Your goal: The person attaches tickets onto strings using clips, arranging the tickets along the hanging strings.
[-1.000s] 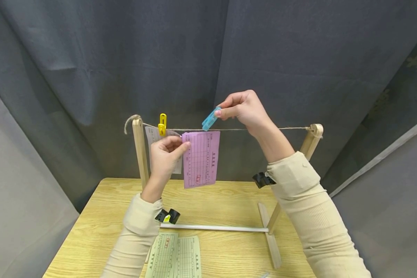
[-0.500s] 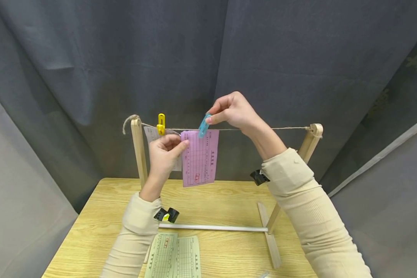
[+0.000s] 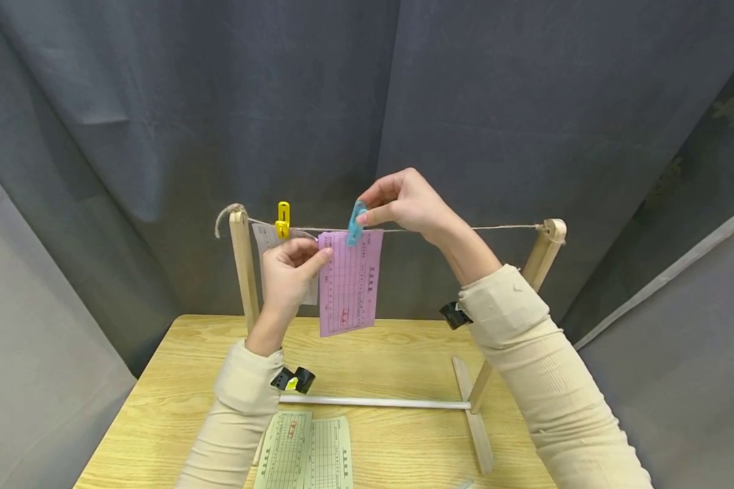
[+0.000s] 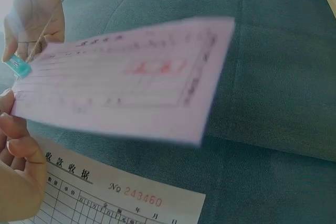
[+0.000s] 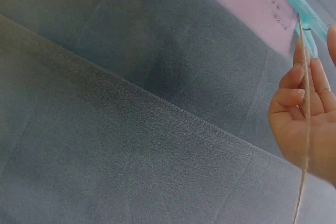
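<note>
A pink receipt slip (image 3: 350, 285) hangs at the twine (image 3: 452, 228), its upper left corner pinched between thumb and fingers of my left hand (image 3: 289, 277). My right hand (image 3: 412, 202) pinches a blue clothespin (image 3: 356, 224) whose lower end sits over the slip's top edge. In the right wrist view the clothespin (image 5: 305, 17) straddles the twine at the pink paper. Left of it, a white receipt slip (image 3: 266, 238) hangs under a yellow clothespin (image 3: 283, 219), partly hidden behind my left hand. The left wrist view shows its printed face (image 4: 131, 192) below the pink slip.
Two wooden posts (image 3: 245, 268) hold the twine, joined low down by a white rod (image 3: 379, 402). Green receipt slips (image 3: 327, 451) lie on the wooden table (image 3: 404, 346) near its front. A dark grey curtain (image 3: 495, 102) hangs behind.
My right hand has moved down and left, bringing the blue clothespin from above the twine onto the pink slip's top edge. My left hand has stayed nearly in place.
</note>
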The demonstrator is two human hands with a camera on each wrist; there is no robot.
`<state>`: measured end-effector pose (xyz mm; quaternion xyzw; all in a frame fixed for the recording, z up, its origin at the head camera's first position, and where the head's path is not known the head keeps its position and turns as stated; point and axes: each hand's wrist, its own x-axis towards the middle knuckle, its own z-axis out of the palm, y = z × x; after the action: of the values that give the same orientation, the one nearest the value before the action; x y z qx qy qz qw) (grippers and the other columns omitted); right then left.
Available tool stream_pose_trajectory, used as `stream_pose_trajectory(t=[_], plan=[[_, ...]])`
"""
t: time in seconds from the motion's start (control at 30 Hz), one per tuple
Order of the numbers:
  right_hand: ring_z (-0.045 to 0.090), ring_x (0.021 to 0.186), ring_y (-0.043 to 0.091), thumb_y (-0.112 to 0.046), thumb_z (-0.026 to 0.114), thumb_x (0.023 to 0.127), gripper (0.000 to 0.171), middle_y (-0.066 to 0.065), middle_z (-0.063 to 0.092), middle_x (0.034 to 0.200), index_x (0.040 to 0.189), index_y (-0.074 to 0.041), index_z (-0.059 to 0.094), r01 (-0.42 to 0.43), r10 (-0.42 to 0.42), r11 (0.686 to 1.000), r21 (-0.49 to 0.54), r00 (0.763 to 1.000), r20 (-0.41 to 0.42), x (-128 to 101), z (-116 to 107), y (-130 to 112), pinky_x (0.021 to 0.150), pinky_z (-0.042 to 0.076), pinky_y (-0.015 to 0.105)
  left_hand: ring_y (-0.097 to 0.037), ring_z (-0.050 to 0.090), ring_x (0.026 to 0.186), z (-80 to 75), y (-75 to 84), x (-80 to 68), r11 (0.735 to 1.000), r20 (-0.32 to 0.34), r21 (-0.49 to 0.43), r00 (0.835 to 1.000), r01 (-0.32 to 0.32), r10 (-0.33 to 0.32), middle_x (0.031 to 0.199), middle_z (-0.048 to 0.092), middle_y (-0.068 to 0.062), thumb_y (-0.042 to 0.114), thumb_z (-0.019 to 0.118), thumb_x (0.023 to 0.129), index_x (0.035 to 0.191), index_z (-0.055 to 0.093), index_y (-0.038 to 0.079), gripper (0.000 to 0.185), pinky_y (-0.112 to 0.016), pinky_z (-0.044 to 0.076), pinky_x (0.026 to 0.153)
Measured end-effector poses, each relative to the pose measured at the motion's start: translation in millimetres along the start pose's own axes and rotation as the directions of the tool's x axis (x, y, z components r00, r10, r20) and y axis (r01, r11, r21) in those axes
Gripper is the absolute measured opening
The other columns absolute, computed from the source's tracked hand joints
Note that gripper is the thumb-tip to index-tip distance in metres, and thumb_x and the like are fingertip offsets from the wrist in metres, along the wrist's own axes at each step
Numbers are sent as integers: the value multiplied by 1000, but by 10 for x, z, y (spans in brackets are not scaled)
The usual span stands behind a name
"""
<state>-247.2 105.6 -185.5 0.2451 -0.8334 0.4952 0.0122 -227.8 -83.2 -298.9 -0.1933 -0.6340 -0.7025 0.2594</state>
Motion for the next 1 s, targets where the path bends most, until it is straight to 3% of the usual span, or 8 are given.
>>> stream_pose_trajectory(t=[0.27,0.57,0.8,1.0], plan=[[59,73,20,-7,72,75,26,8,64,78,99,1,65,-10,9,1000,19,999,53,-21,13,40,73,47,32,-5,51,56,-5,-13,-15,1000,-3,17,1000,-4,4,65,60,8,-7,70,74,79,61,-16,14,-17,42,50],[61,82,19,-6,73,74,39,10,65,90,111,0,61,5,-6,1000,9,999,45,-25,-6,61,76,48,30,-5,51,55,-6,-47,-5,1000,0,-5,1000,-19,19,65,60,9,-8,69,74,79,60,-17,14,-17,42,50],[58,91,20,-3,74,72,46,11,63,104,115,-1,60,67,-67,998,-6,997,-25,-104,-89,80,78,47,29,-6,53,56,4,-65,-2,1000,23,-3,999,-24,25,66,61,7,-6,68,75,80,61,-15,13,-17,44,51],[54,94,23,-1,72,74,42,12,61,109,114,2,60,170,-164,985,41,978,-125,-307,-148,133,78,45,29,-7,52,56,-24,-90,-40,1000,43,18,999,-10,9,68,62,7,-4,69,76,82,62,-14,13,-17,44,51]])
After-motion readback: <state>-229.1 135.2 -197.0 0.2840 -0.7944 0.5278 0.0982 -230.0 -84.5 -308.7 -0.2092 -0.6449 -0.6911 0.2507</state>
